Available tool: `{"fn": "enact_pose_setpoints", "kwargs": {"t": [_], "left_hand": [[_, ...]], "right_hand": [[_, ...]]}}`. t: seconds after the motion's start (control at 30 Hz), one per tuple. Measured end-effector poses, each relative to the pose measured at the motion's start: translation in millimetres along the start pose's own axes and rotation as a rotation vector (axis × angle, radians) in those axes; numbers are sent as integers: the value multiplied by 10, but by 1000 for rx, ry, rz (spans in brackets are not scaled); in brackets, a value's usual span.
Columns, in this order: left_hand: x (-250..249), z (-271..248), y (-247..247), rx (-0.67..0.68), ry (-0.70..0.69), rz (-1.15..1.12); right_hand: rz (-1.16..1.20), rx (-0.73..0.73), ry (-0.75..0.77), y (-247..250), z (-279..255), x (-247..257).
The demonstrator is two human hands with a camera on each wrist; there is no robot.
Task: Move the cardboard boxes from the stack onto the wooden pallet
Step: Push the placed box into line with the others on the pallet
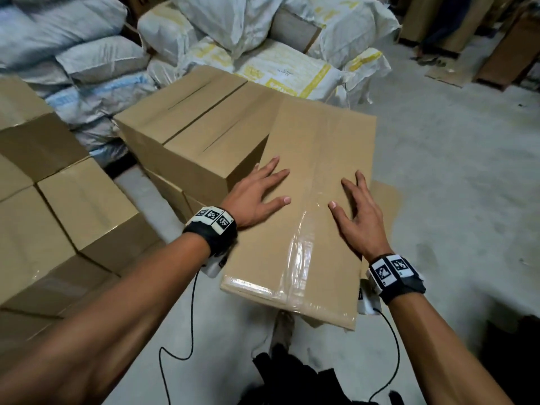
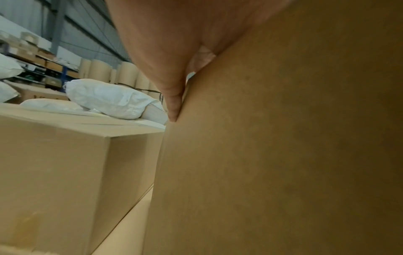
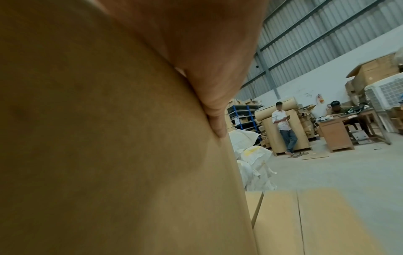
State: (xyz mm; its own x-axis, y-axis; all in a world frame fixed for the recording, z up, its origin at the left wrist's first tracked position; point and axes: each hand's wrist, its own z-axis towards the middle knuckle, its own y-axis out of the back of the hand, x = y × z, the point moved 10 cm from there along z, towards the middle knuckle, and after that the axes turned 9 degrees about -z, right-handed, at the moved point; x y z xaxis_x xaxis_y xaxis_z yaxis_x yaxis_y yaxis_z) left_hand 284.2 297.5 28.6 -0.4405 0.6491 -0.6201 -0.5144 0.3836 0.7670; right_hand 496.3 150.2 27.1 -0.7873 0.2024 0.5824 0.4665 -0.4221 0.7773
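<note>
Head view: taped cardboard box (image 1: 304, 206) tilted, far end leaned on boxes (image 1: 204, 133) ahead. Left hand (image 1: 257, 191) and right hand (image 1: 358, 209) pressed flat on top, fingers spread, nothing grasped. Sacks (image 1: 277, 48) piled behind.

Grey concrete floor (image 1: 438, 147), corrugated metal wall (image 3: 327, 34), blue shelving (image 3: 242, 117)

Dim, even light; glare streaks the clear tape (image 1: 295, 258) on the cardboard box (image 1: 315, 182), beyond which sacks (image 1: 87, 54) blur; wrist views are soft close up
</note>
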Motion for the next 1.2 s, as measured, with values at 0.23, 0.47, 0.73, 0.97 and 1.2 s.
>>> {"fn": "enact_pose_setpoints", "kwargs": {"t": [0.23,0.47,0.73,0.97,1.2], "left_hand": [[-132,-1140,-122,-22,94,-34],[-116,-2023,-270,-87,176,-24],[-231,-2923,-220,-224,340,-27],[-292,-4004,-56,-381,555,-6],[-549,-5332,427,-582,775,53]], "right_hand": [[-14,86,58,-88,-861,278],[-10,178,131,-262,-1457,471],[14,353,279,-504,-1744,788],[109,538,464,-875,-2088,1395],[192,711,689,-1453,-2670,2462]]}}
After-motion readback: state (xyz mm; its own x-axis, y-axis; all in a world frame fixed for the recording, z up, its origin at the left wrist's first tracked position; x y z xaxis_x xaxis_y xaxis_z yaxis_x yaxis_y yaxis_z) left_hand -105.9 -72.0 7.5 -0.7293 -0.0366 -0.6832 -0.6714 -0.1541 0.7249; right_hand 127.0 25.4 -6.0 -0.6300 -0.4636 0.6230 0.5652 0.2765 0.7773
